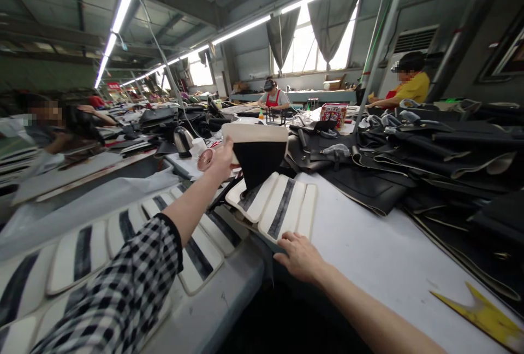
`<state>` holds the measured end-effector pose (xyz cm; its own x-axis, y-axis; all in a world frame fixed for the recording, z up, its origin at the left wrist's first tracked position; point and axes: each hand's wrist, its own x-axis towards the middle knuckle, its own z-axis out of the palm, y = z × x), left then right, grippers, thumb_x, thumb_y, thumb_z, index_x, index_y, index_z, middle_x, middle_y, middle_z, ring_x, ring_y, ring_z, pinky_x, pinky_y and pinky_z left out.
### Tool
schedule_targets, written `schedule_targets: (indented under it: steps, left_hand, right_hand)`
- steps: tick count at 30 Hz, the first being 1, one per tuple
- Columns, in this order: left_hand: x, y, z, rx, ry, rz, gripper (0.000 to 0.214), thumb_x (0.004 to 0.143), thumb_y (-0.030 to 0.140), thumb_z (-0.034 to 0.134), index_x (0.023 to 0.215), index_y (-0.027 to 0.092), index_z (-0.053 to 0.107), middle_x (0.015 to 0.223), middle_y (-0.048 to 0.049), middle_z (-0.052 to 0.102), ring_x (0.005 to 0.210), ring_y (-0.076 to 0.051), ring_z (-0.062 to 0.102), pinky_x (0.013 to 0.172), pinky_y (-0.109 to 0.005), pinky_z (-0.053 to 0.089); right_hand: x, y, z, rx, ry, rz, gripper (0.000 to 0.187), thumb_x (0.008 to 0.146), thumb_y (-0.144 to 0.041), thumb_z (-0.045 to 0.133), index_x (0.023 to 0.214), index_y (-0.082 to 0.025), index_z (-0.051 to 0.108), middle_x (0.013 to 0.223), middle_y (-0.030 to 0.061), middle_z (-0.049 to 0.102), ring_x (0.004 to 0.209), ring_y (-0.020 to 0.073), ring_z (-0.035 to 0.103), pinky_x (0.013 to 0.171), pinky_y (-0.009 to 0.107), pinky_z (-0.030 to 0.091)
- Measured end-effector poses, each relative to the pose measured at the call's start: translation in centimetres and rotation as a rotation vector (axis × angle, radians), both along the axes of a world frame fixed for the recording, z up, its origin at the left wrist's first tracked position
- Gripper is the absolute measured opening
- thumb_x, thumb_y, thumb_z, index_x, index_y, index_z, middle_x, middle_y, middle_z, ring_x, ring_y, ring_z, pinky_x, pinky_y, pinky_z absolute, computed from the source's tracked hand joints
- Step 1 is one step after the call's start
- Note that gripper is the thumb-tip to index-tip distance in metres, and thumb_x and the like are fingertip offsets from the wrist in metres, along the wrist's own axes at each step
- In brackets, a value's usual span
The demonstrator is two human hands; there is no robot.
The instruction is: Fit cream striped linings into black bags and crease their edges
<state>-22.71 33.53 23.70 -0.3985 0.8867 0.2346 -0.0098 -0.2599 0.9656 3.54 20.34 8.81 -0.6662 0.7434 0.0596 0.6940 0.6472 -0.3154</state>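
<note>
My left hand point(224, 160) is closed on the left edge of a raised panel point(260, 160), black with a cream band along its top. Just below it, on the table's corner, lie cream panels point(293, 209) with a dark strip down each; the raised panel's lower end overlaps one of them. My right hand point(301, 255) touches the near edge of the closest panel, its thumb apart from the fingers and nothing gripped. More cream panels with dark strips point(84, 253) are spread over the surface on the left, partly behind my checked sleeve.
Black leather-like pieces point(380, 179) are heaped along the right. A yellow notched template point(478, 310) lies on the white table point(368, 255). Behind my left hand stand a kettle point(183, 141) and a pink fan point(206, 159). Co-workers sit at the back, right and left.
</note>
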Motion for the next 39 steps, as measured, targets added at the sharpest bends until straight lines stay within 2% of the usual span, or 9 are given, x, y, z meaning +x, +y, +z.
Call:
schedule_targets:
  steps: [8, 12, 15, 18, 21, 24, 31, 35, 39]
  left_hand:
    - [-0.5, 0.3, 7.2, 0.111, -0.135, 0.114, 0.076, 0.092, 0.070, 0.022, 0.135, 0.010, 0.040, 0.134, -0.0181, 0.054, 0.105, -0.024, 0.062, 0.088, -0.045, 0.054]
    - [0.7, -0.6, 15.0, 0.313, 0.267, 0.134, 0.079, 0.096, 0.062, 0.006, 0.143, 0.001, 0.021, 0.141, -0.0233, 0.046, 0.104, -0.018, 0.060, 0.084, -0.038, 0.055]
    - [3.3, -3.8, 17.7, 0.426, 0.441, 0.122, 0.063, 0.098, 0.057, 0.033, 0.133, 0.006, 0.045, 0.126, -0.0100, 0.062, 0.102, -0.013, 0.058, 0.090, -0.032, 0.052]
    - [7.4, -9.7, 14.5, 0.563, 0.820, 0.045, 0.047, 0.094, 0.054, 0.049, 0.121, 0.019, 0.065, 0.102, -0.0048, 0.073, 0.089, -0.017, 0.064, 0.081, -0.031, 0.054]
    - [11.7, -16.5, 7.1, 0.752, 1.287, -0.118, 0.047, 0.099, 0.045, 0.044, 0.138, 0.020, 0.053, 0.123, -0.0117, 0.066, 0.109, -0.025, 0.064, 0.093, -0.042, 0.054]
    - [15.1, -22.1, 0.0, 0.795, 1.432, -0.312, 0.047, 0.099, 0.028, 0.043, 0.146, 0.026, 0.043, 0.139, -0.0163, 0.054, 0.130, -0.031, 0.050, 0.105, -0.048, 0.045]
    - [18.7, -28.9, -4.3, 0.323, 0.604, -0.888, 0.102, 0.075, 0.054, 0.075, 0.154, 0.036, 0.014, 0.158, -0.0127, 0.029, 0.142, -0.036, 0.033, 0.111, -0.053, 0.039]
    - [18.5, -29.8, -4.9, 0.048, 0.081, -0.836, 0.068, 0.088, 0.043, 0.065, 0.149, 0.034, 0.034, 0.151, -0.0088, 0.042, 0.139, -0.031, 0.039, 0.108, -0.047, 0.044]
    - [17.8, -30.4, -8.4, -0.152, 0.136, -0.817, 0.044, 0.088, 0.036, 0.066, 0.131, 0.028, 0.058, 0.138, -0.0066, 0.057, 0.130, -0.029, 0.050, 0.108, -0.043, 0.044]
  right_hand:
    - [-0.5, -0.2, 0.5, -0.171, 0.074, -0.071, 0.038, 0.088, -0.042, 0.058, 0.112, -0.015, 0.069, 0.126, 0.0168, 0.058, 0.119, 0.0336, 0.049, 0.103, 0.046, 0.036]
    - [-0.9, 0.6, 0.8, -0.339, 0.177, -0.129, 0.038, 0.084, -0.046, 0.062, 0.102, -0.014, 0.072, 0.121, 0.0181, 0.062, 0.122, 0.0355, 0.049, 0.106, 0.046, 0.034]
    - [0.3, 1.1, 3.2, -0.509, 0.311, -0.170, 0.062, 0.092, -0.064, 0.039, 0.109, -0.012, 0.070, 0.116, 0.0184, 0.066, 0.110, 0.0311, 0.061, 0.096, 0.042, 0.046]
    - [3.6, -0.3, 8.2, -0.671, 0.668, -0.183, 0.088, 0.091, -0.073, -0.001, 0.139, -0.016, 0.047, 0.143, 0.0171, 0.049, 0.114, 0.0269, 0.062, 0.089, 0.041, 0.053]
    - [8.2, -3.6, 13.9, -0.981, 1.442, -0.091, 0.088, 0.082, -0.086, 0.023, 0.135, -0.021, 0.049, 0.148, 0.0143, 0.044, 0.121, 0.0338, 0.056, 0.092, 0.051, 0.053]
    - [12.2, -7.6, 16.7, -0.979, 1.591, -0.344, 0.050, 0.086, -0.053, 0.062, 0.123, -0.019, 0.060, 0.132, 0.0128, 0.061, 0.113, 0.0299, 0.063, 0.089, 0.043, 0.056]
    - [19.5, -14.9, 13.7, -0.911, 1.409, -0.792, 0.047, 0.064, -0.020, 0.085, 0.108, -0.023, 0.069, 0.103, 0.0087, 0.075, 0.080, 0.0238, 0.072, 0.069, 0.031, 0.061]
    - [24.6, -18.3, 14.6, -0.818, 1.277, -0.866, 0.046, 0.056, -0.032, 0.090, 0.098, -0.026, 0.073, 0.104, 0.0116, 0.074, 0.078, 0.0254, 0.072, 0.066, 0.031, 0.060]
    - [30.5, -21.3, 16.4, -0.715, 1.006, -0.901, 0.049, 0.063, -0.046, 0.084, 0.109, -0.034, 0.072, 0.112, 0.0149, 0.071, 0.093, 0.0311, 0.071, 0.074, 0.040, 0.056]
